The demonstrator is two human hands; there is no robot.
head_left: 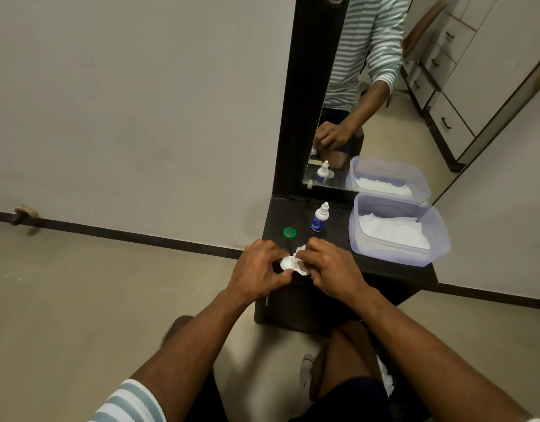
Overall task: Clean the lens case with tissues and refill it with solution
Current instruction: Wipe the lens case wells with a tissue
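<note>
Fingers (280, 263) of the left hand (259, 269) curl round the white lens case (288, 261), gripping it just above the near edge of the dark table (414, 274), a little below the middle of the frame. Fingers of the right hand (329, 263) pinch a crumpled tissue (300, 249) against the case's right part; how much of the case the tissue covers is hard to tell, as both hands hide most of it. Just above the left hand a green cap (289, 232) lies on the table. To its right, near the mirror (384, 86), a small bottle (319, 217) with a blue label and white nozzle stands upright. Right of the bottle sits a clear plastic box (399, 254) with white tissues (393, 231) inside. Bottle, box and the person's hand and striped sleeve show again in the mirror in the upper right of the frame.
</note>
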